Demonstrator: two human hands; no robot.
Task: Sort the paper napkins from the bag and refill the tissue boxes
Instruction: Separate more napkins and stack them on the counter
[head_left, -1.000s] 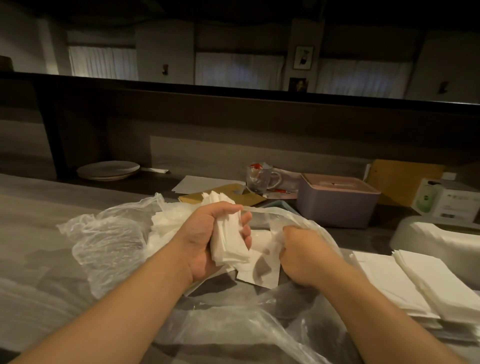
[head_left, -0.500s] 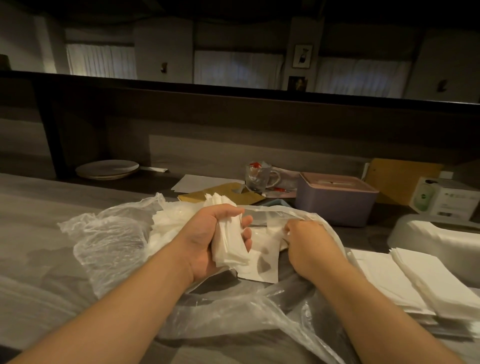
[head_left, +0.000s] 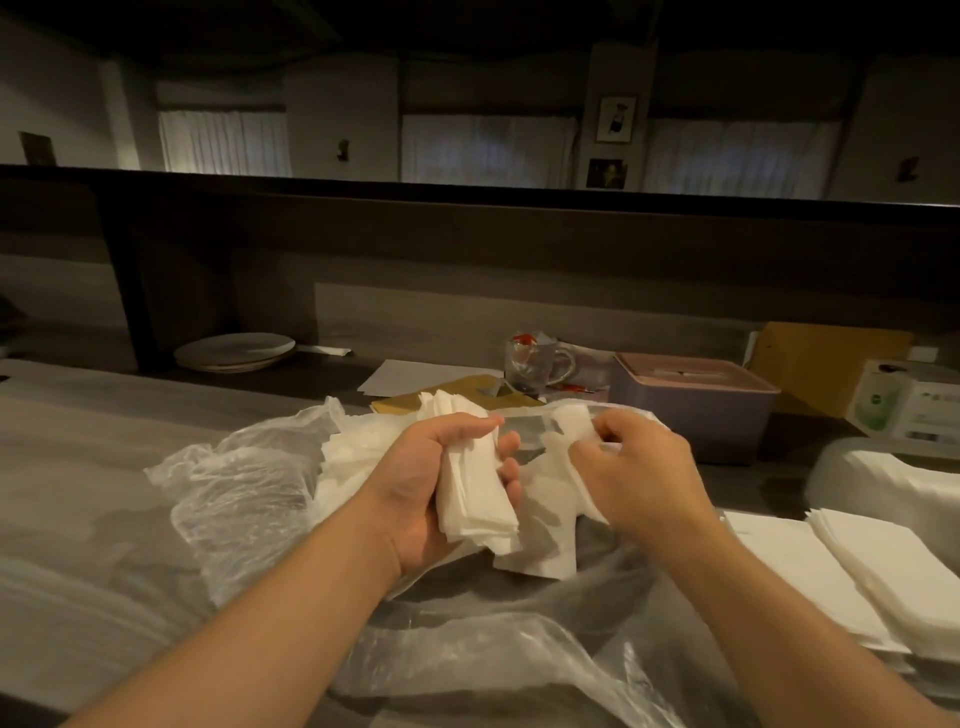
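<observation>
Green logo on white box (head_left: 904, 410); its writing is unreadable.

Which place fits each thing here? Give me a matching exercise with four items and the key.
Things:
1. Folded bundle of white paper napkins
2. Stack of pale round plates
3. Pinkish-purple lidded plastic tissue box
4. Flat piles of sorted white napkins

Places:
A. far left, at the back of the counter
B. near right, on the counter
C. gripped in the left hand
D. behind the right hand

Pairs: 1-C, 2-A, 3-D, 4-B
</observation>
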